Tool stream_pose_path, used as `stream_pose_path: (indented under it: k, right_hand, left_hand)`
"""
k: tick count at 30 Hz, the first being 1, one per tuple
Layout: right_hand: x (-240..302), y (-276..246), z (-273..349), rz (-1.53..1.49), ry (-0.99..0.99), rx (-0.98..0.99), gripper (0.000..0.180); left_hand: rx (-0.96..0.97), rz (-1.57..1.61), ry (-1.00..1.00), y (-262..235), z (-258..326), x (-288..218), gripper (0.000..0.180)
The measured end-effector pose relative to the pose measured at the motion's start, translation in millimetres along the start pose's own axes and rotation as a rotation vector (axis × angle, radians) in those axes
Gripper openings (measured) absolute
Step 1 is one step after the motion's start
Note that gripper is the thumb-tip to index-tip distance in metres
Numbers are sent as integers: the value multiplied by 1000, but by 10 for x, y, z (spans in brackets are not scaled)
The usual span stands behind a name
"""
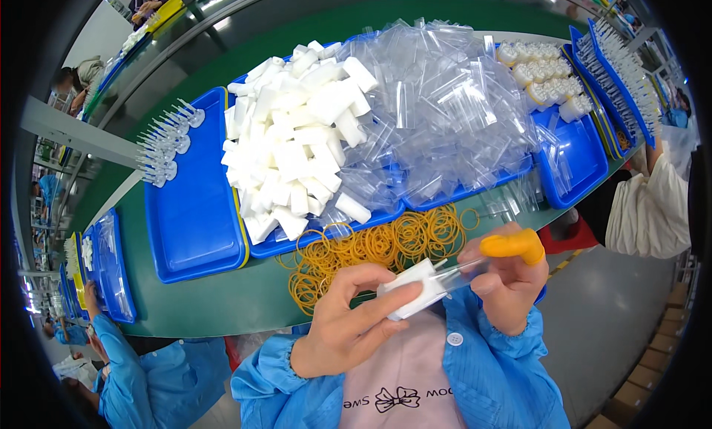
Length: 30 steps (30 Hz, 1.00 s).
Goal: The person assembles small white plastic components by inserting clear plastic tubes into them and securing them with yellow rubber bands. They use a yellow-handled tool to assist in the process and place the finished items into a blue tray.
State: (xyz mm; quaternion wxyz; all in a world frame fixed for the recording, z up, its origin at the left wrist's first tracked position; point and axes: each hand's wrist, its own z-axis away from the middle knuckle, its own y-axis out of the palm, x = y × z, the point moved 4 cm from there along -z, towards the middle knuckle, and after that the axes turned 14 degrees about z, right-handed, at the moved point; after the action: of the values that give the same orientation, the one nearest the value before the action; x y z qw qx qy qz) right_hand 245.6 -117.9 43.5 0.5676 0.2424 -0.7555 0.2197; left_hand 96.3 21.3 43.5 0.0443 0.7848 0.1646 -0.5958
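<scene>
My left hand grips a white foam block between thumb and fingers, in front of my chest. From its right end a narrow clear and white part sticks out toward a clear plastic sleeve. My right hand, with an orange finger cot on one finger, pinches that sleeve. How far the sleeve goes over the part cannot be made out. Just beyond both hands lies a heap of yellow rubber bands on the green table.
White foam blocks and clear plastic sleeves are heaped in blue trays. A blue tray at left carries white-stemmed parts; another at right holds white rounded pieces. A co-worker's blue sleeve is at left.
</scene>
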Motion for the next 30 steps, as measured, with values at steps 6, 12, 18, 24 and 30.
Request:
stream_pose_path:
  k: [6, 12, 18, 24, 30]
  right_hand:
    - [-43, 17, -1, -90, 125, 66, 38]
    - [2, 40, -9, 42, -113, 32, 36]
    - [23, 2, -94, 196, -146, 73, 29]
    - [74, -74, -51, 421, -196, 14, 22]
    - [219, 63, 7, 425, -263, 16, 22]
  left_hand:
    - [-2, 51, 41, 3, -24, 17, 45]
    - [-270, 189, -91, -60, -19, 76, 44]
    - [-240, 796, -229, -17, 58, 273, 48]
    - [-240, 983, -332, -55, 107, 324, 44]
    - [-219, 857, -181, -76, 89, 199, 41]
